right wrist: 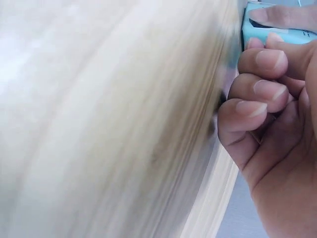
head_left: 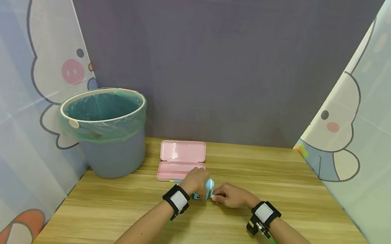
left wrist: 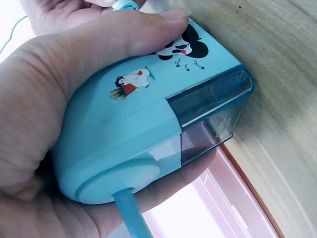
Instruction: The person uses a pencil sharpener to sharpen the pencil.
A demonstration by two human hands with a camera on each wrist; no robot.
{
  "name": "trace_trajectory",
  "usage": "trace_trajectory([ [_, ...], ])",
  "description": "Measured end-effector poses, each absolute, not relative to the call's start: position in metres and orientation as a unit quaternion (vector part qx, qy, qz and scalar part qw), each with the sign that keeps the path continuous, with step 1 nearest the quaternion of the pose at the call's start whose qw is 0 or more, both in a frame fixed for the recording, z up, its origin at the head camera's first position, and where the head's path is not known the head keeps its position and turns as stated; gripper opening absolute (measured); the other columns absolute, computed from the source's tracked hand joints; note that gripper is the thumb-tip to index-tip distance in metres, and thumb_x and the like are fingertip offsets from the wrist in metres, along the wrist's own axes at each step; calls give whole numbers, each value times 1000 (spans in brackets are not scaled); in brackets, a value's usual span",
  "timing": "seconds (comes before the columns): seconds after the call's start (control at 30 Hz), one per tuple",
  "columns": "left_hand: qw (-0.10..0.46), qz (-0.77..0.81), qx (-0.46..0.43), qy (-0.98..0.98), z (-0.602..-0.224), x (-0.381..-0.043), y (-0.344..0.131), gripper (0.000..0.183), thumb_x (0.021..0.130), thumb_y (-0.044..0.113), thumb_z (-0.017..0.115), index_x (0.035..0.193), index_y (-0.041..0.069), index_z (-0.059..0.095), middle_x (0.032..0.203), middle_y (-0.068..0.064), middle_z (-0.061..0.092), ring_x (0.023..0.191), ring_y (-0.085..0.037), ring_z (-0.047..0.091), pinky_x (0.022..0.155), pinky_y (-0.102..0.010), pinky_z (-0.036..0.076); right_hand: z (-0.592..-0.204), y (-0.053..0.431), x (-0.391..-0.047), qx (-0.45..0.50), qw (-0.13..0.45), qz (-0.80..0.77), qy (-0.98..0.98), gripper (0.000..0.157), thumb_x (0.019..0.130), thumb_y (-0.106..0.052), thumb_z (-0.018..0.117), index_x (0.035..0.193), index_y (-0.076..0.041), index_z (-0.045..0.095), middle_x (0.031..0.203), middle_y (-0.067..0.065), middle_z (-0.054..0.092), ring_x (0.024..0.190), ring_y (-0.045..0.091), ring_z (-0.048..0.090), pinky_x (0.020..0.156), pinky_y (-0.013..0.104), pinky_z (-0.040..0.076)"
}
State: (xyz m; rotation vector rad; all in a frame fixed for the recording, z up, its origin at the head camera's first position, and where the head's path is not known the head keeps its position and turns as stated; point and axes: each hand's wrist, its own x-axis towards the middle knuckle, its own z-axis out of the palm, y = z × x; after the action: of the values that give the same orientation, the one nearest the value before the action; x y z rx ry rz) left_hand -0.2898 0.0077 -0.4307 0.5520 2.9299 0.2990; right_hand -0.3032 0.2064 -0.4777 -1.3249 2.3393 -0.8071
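My left hand grips a light blue crank pencil sharpener from above, its thumb lying over the cartoon-printed casing. The sharpener has a clear, dark-tinted shavings drawer. A blue pencil stands in the round front plate; its yellow-marked end pokes out left of my left hand in the head view. On the sharpener's other side, my right hand pinches the end of the crank handle between thumb and index finger. The other right fingers are curled in toward the palm.
Behind my left hand lies an opened pink pencil case on the wooden table. A large grey-blue bin with a green liner stands at the left. A dark panel backs the table, and cartoon-printed curtains flank both sides.
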Motion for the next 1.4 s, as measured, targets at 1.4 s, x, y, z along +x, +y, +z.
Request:
trace_trajectory([
  [1.4,53,72,188,978,-434,-290,10,37,56,19,101,65,15,65,73,5,61,68,-13,53,60,-23,50,-459,212,-289,-438,198,-360,799,37,108,-22,52,73,-11,53,65,-11,39,54,-1,34,57,17,34],
])
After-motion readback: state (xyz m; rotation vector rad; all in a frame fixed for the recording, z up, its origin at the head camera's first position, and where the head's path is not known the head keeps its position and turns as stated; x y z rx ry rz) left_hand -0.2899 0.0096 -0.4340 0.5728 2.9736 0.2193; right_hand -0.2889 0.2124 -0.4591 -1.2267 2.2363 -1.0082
